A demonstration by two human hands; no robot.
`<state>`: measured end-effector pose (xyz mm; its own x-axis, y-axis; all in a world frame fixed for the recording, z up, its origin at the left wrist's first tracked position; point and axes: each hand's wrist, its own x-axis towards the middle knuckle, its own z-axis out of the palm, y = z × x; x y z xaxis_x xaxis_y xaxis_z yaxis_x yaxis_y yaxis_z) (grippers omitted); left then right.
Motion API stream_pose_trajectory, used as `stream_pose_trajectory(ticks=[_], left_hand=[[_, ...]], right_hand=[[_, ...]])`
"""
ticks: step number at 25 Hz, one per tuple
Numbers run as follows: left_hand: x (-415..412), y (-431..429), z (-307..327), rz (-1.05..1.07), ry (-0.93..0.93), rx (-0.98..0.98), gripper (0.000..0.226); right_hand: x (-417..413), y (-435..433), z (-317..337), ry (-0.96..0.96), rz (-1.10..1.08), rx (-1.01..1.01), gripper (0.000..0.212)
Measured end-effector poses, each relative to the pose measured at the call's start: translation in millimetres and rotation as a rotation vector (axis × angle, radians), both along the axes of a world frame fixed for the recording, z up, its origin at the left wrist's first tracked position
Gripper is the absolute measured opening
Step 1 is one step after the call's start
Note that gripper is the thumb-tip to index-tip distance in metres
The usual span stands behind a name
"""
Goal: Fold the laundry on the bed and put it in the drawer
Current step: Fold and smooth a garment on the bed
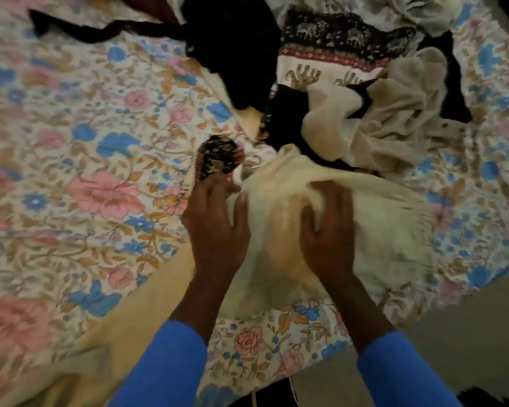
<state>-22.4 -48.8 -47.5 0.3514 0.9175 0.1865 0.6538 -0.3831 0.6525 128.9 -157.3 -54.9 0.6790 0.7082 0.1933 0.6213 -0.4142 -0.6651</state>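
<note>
A person's 2 hands work on a cream cloth [279, 259] that lies bunched on a floral bedspread [86, 142] printed with pink and blue flowers, near the bed's front edge. The right hand [328, 233] rests palm down on the cloth with its fingers curled into the fabric, gathering a ridge of it over the fingertips. The left hand [215, 230] sits at the cloth's left edge, with its thumb lying on the fabric. Its fingers are blurred, so whether they pinch the edge or only rest there cannot be told. The 2 hands are near each other, with a strip of the cloth between them. Both arms wear blue sleeves [165, 368]. Just beyond the left hand's fingers lies a small dark patterned piece [218, 155], too blurred to identify. Farther up the bed is a loose pile of unfolded laundry: a black garment [232, 45], a cloth printed with elephants [326, 57], and a crumpled beige cloth [394, 113] just beyond the cream cloth.
</note>
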Motion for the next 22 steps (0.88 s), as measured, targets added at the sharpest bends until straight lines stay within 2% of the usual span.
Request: stream_pose_trajectory(ticks=[1,3,5,6,7,9,11,13,14,17,19,21,22], left_hand=[[-37,-14,-3,0.096,0.015,-0.036,0.022],[-114,-36,-16,0.272,0.177,-0.151,0.024],[-172,-56,-30,0.281,0.372,-0.276,0.039],[-194,-65,-34,0.253,0.432,-0.323,0.046],[-212,-73,-37,0.217,0.47,-0.338,0.047],[-236,-85,-35,0.186,0.489,-0.26,0.031],[-245,-100,-30,0.172,0.409,-0.158,0.019],[-244,-119,-21,0.113,0.306,-0.122,0.013],[-244,-126,-20,0.087,0.326,-0.104,0.015],[-263,-127,-23,0.141,0.421,-0.167,0.039],[-277,-121,-24,0.127,0.378,-0.205,0.029],[-276,-124,-18,-0.018,0.391,-0.166,0.015],[-273,-128,-16,-0.083,0.368,-0.175,0.015]], right_hand=[[-33,8,2,0.006,0.201,0.019,0.037],[-91,26,-1,-0.029,0.575,-0.075,0.056],[-128,41,-12,-0.204,0.845,-0.248,0.073],[-140,46,-19,-0.296,0.923,-0.286,0.069],[-148,49,-24,-0.357,0.967,-0.281,0.055],[-150,48,-28,-0.397,1.006,-0.162,0.021],[-141,39,-24,-0.355,1.061,-0.041,0.007],[-137,24,-18,-0.32,1.12,-0.006,0.009],[-135,16,-17,-0.333,1.129,-0.012,0.011],[-133,-2,-18,-0.347,1.134,-0.062,0.015],[-130,-3,-14,-0.339,1.106,-0.086,0.018],[-127,-3,-11,-0.39,1.037,-0.091,0.023],[-126,-3,-10,-0.408,1.001,-0.105,0.027]])
